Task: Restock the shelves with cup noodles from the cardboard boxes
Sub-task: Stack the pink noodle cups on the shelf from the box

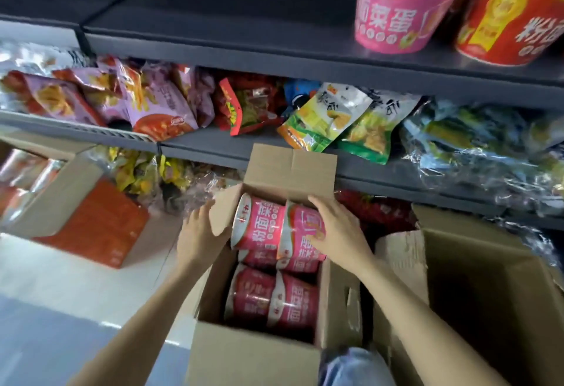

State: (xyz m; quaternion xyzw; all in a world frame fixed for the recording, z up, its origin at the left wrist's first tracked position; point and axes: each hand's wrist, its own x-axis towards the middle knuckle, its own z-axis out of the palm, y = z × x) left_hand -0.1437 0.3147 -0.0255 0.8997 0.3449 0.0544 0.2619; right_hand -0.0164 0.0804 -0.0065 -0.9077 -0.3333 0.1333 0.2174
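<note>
Pale floor is lying under an open box full of pink cups. Left grip is pressing the flap aside with straight fingers; right grip is curling over one top cup. Cups are probably light, thin-walled and slippery in film, so holding the sides gently seems best. Farther, the shelf is waiting.

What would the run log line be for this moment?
left hand: holding back flap of open brown cardboard box | right hand: gripping pink cup noodle tub in box | shelf: not yet restocked
</note>
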